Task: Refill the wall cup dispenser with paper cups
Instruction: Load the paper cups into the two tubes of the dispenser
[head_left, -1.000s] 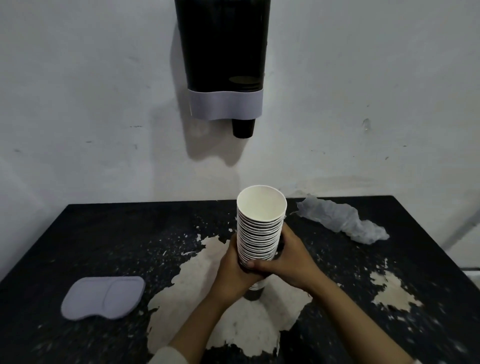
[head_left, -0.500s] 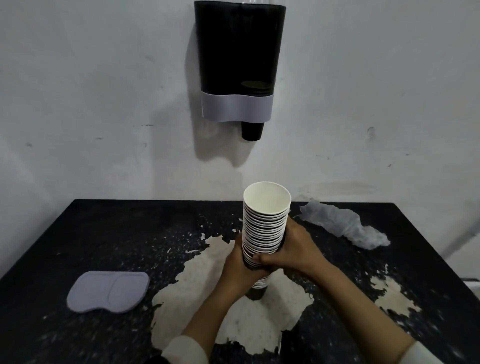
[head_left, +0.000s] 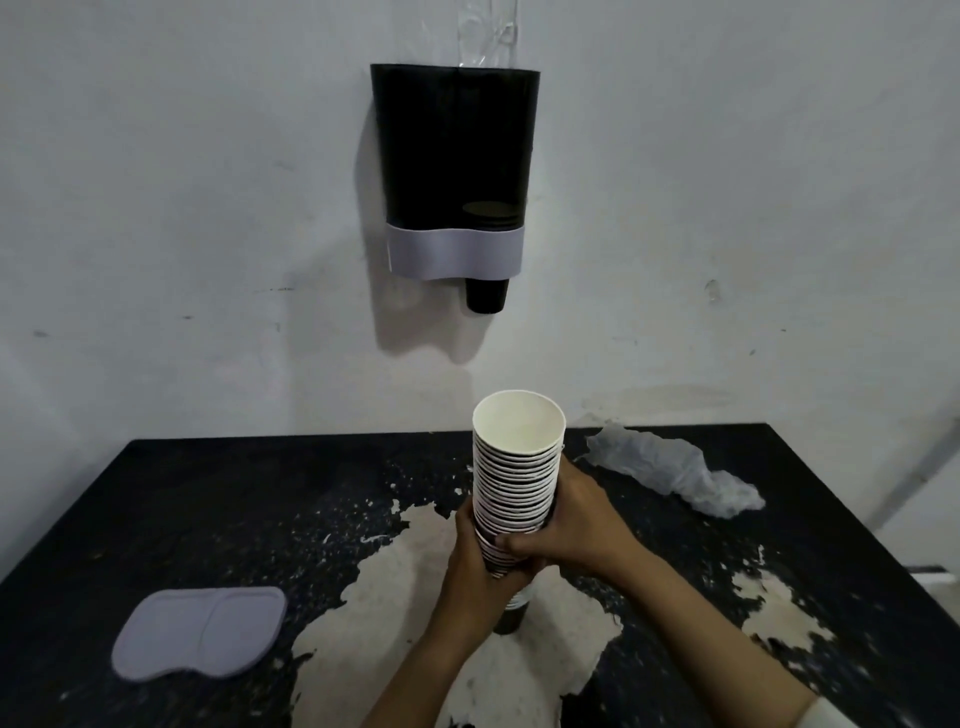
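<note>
Lifted slightly higher than a moment ago, the stack of paper cups (head_left: 514, 478) stands upright over the table (head_left: 218, 499), below the wall dispenser (head_left: 453, 171). Left hand (head_left: 475, 566) and right hand (head_left: 576, 525) wrap its lower part.

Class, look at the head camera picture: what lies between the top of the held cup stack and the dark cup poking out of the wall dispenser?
Nothing: in the head view only bare white wall separates the cup stack from the dispenser's dark cup.

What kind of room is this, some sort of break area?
Probably a plain drinks or pantry corner. A black cup dispenser hangs on a bare white wall above a worn black table, and the hands hold a stack of paper cups.
</note>
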